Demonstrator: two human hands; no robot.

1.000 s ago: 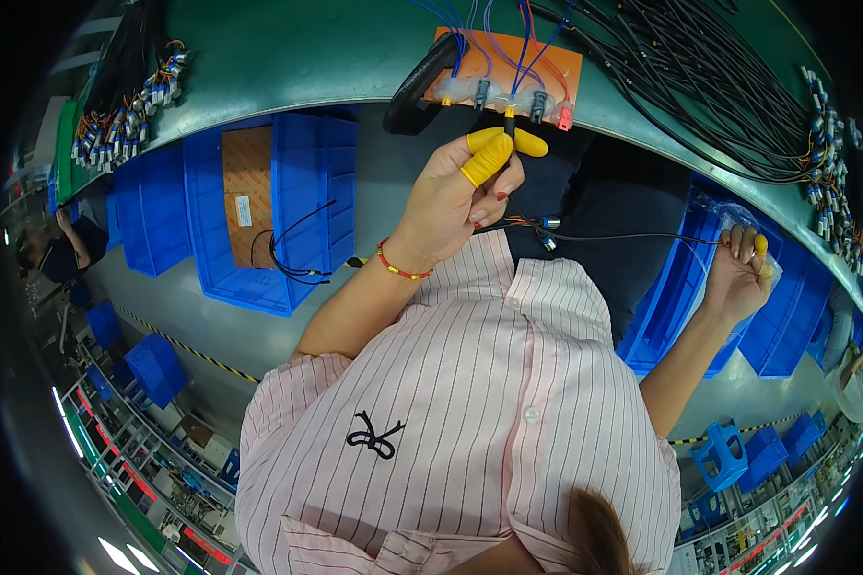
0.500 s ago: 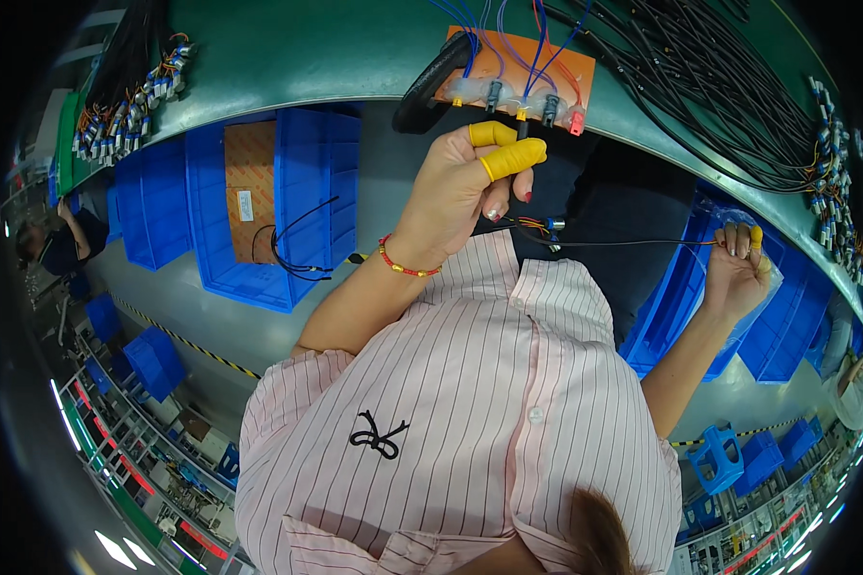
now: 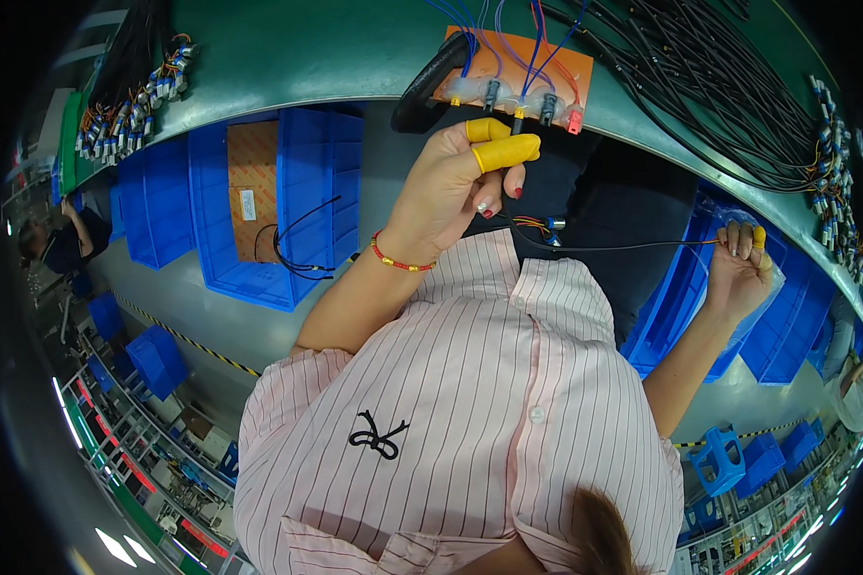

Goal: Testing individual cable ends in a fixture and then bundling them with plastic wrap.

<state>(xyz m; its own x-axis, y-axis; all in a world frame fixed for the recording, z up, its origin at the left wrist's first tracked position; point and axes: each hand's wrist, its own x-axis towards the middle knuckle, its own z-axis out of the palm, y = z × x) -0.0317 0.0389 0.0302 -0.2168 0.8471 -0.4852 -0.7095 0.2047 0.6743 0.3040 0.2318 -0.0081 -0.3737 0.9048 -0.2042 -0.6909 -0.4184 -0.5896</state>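
Note:
My left hand (image 3: pixel 455 182), yellow finger cots on its thumb and a finger, is pinched on a black cable plug (image 3: pixel 518 126). The plug's tip meets the yellow socket in the row along the front of an orange board (image 3: pixel 514 67); how deep it sits I cannot tell. From there a thin black cable (image 3: pixel 633 249) hangs and runs right to my right hand (image 3: pixel 739 266), whose fingers are closed on its orange-wired end. Below the left fingers dangle connectors (image 3: pixel 552 226) on orange and yellow wires. Blue, purple and red wires rise from the board.
The green table (image 3: pixel 288 48) bears a pile of black cables (image 3: pixel 719 86) at right and bundled connectors (image 3: pixel 125 125) at left. A black curved handle (image 3: pixel 431 86) sticks out beside the board. Blue bins (image 3: pixel 249 273) stand under the table edge. A person (image 3: pixel 77 235) is at far left.
My left hand has shifted slightly left and up, still pinching the plug at the yellow socket. My right hand stays nearly where it was, holding the cable end.

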